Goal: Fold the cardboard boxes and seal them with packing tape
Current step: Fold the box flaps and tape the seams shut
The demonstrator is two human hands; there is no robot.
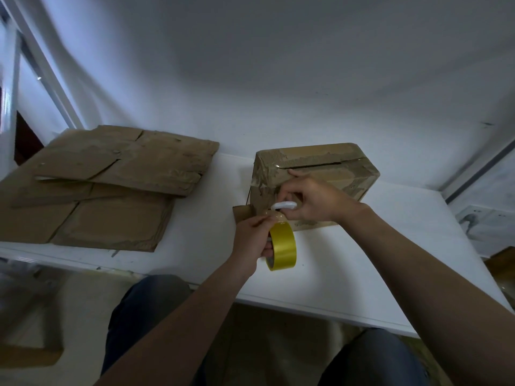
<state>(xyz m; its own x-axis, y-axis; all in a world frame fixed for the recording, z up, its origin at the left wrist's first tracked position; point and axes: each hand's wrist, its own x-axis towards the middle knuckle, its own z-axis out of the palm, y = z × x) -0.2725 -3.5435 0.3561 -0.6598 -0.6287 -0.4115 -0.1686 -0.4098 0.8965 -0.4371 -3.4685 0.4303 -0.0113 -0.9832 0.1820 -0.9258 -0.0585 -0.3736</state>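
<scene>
I see the folded brown cardboard box (320, 162) at the back of the white table (362, 274). Just before it, my left hand (252, 243) grips the yellow roll of packing tape (282, 246). My right hand (309, 199) pinches a small white plastic piece (284, 206). Flattened brown cardboard sheets (111, 190) lie stacked on the left.

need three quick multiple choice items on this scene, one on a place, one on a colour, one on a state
1. The flat cardboard lies: A left of the folded box; B on top of it; C inside it.
2. The tape roll is: A blue; B yellow; C red.
3. The left hand is: A flat on the table; B gripping the tape roll; C hanging empty.
Answers: 1 A, it sits apart at the camera's left; 2 B, its band is yellow; 3 B, it curls round the roll.
</scene>
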